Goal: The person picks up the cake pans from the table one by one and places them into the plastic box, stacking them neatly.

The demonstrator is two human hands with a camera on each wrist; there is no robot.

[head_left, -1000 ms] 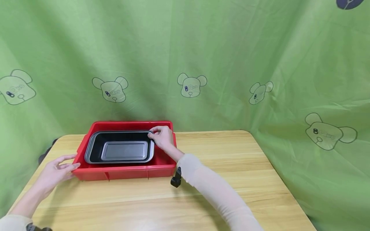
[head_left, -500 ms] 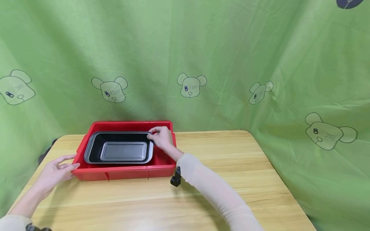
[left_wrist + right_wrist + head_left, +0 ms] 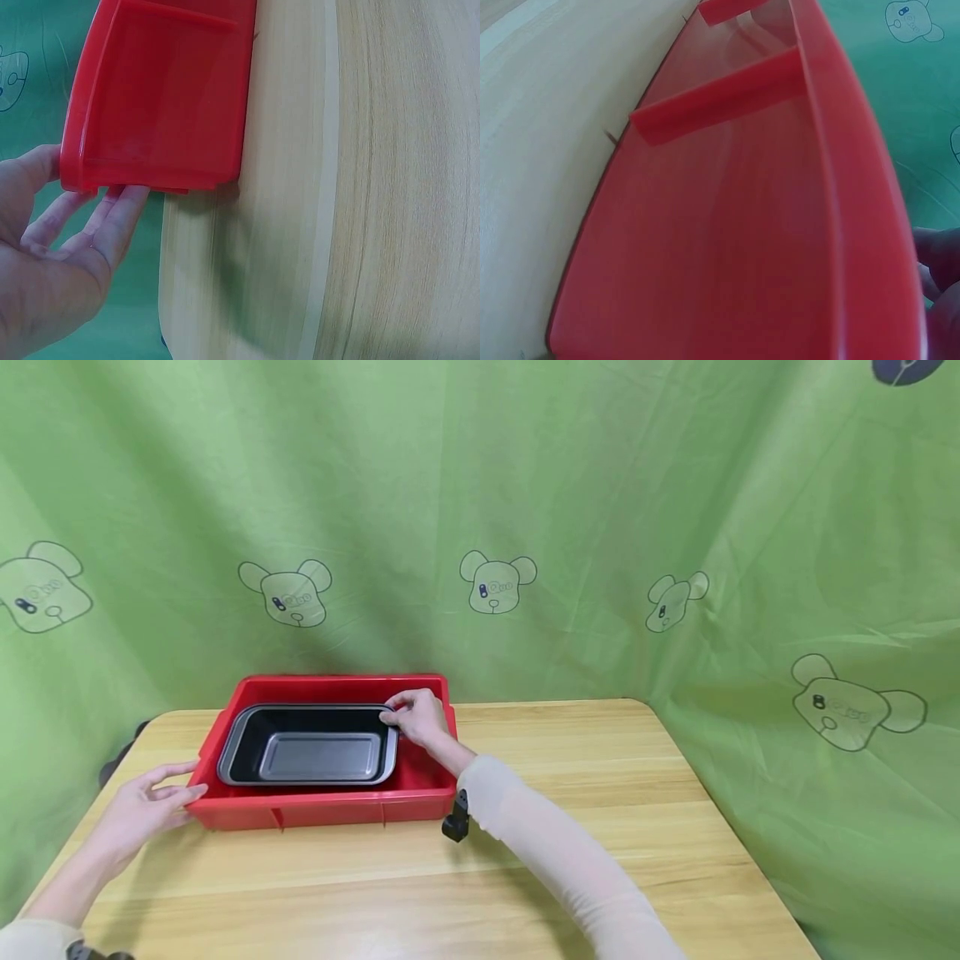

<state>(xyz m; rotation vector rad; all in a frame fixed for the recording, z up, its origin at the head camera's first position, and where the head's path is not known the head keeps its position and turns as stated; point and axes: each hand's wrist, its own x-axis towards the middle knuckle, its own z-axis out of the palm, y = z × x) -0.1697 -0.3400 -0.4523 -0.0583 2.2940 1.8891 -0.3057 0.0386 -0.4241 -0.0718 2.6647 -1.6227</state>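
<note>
A dark grey loaf pan (image 3: 322, 756) lies inside a red plastic bin (image 3: 330, 811) toward the left of the table. My right hand (image 3: 420, 717) reaches into the bin and pinches the pan's far right corner between thumb and fingers. My left hand (image 3: 142, 806) holds the bin's near left corner. In the left wrist view, the left thumb touches the red rim and the other fingers lie against the end wall. The right wrist view is mostly filled by the bin's outer wall (image 3: 705, 240), which hides most of the right hand. The pan's underside is hidden.
The bin stands on a wooden table (image 3: 525, 827) with rounded far corners. Behind and beside the table hangs a green curtain (image 3: 570, 485) printed with bear heads. Something dark (image 3: 120, 756) shows past the table's left edge.
The pan's far edge has sunk slightly lower in the bin and the pan has shifted a little left, with my right hand still on its corner. My left hand has stayed put.
</note>
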